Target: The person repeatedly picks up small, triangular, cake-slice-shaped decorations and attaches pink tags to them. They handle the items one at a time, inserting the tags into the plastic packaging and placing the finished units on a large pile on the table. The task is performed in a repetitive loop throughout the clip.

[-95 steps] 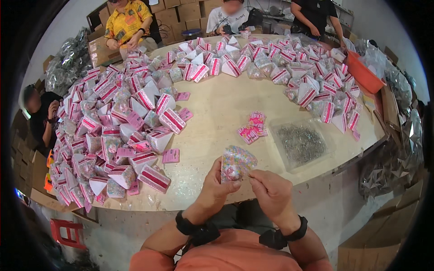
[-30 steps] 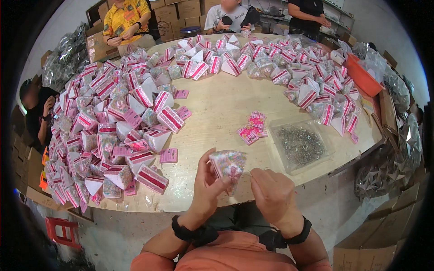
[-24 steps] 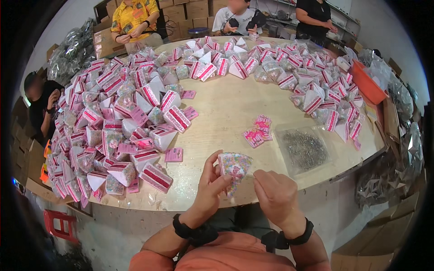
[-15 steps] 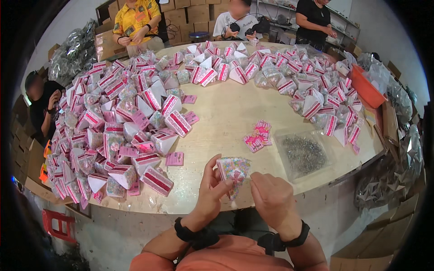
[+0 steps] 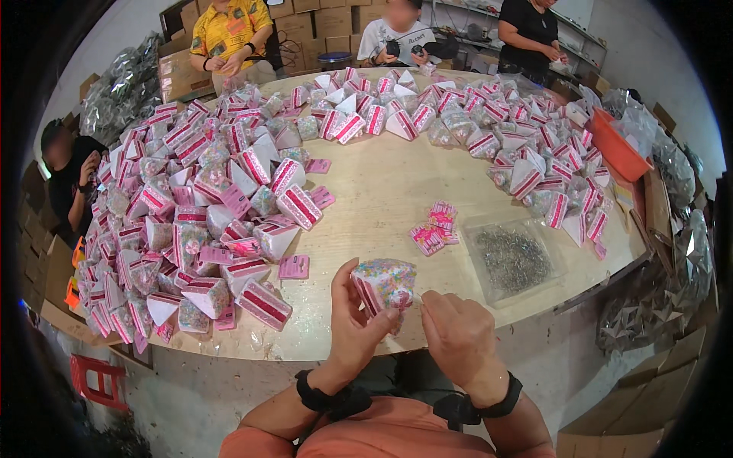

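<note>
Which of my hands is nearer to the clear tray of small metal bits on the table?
Right. The right hand sits just below-left of the clear tray; the left hand is farther left, holding the sprinkle-filled pouch.

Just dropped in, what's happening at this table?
A person's left hand holds a small clear packet of coloured bits over the table edge, while the right hand pinches its lower corner. Heaps of pink-and-white packets cover the left and far sides. A clear bag of small dark pieces and a few pink cards lie ahead. Other people work nearby.

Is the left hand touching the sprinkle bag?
Touching. The head view shows the left hand wrapped around the sprinkle bag, thumb and fingers pressed against it.
</note>
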A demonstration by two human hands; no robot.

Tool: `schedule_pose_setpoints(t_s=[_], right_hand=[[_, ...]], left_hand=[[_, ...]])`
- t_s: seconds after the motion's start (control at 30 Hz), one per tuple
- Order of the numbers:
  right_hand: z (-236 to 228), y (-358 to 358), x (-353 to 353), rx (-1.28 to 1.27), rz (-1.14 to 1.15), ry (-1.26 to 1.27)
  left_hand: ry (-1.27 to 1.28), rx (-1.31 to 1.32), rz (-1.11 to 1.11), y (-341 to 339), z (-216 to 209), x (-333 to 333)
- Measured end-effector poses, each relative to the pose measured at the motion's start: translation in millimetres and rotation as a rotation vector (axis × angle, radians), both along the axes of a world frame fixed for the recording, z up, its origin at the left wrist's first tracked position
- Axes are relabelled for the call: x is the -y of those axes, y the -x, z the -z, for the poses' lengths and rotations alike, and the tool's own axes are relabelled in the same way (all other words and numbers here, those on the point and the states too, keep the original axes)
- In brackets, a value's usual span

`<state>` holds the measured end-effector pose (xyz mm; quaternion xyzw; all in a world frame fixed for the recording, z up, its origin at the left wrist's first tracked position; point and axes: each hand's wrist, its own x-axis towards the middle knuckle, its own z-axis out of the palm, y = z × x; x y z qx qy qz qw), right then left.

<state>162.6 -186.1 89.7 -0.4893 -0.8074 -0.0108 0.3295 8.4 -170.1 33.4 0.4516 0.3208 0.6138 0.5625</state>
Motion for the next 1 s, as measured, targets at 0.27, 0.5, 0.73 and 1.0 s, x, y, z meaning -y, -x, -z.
schedule_pose_setpoints(t_s=[0.27,0.5,0.73,1.0], right_hand=[[1.9,1.3,1.7,0.11,0.042,-0.063],[13.7,0.9,0.2,0.007,0.036,-0.062],[10.5,3.2,1.5,-0.02,0.035,-0.041],[16.1,8.3,-0.6,0.043,0.071,-0.097]], left_hand=[[-0.219,-0.283,-0.244,-4.8,10.7,4.0],[-0.249,-0.232,-0.264,-6.0,16.7,1.4],[-0.066,0.082,-0.156,-4.4,14.3,-3.6],[-0.13,0.028,-0.191,-11.1,4.6,-0.6]])
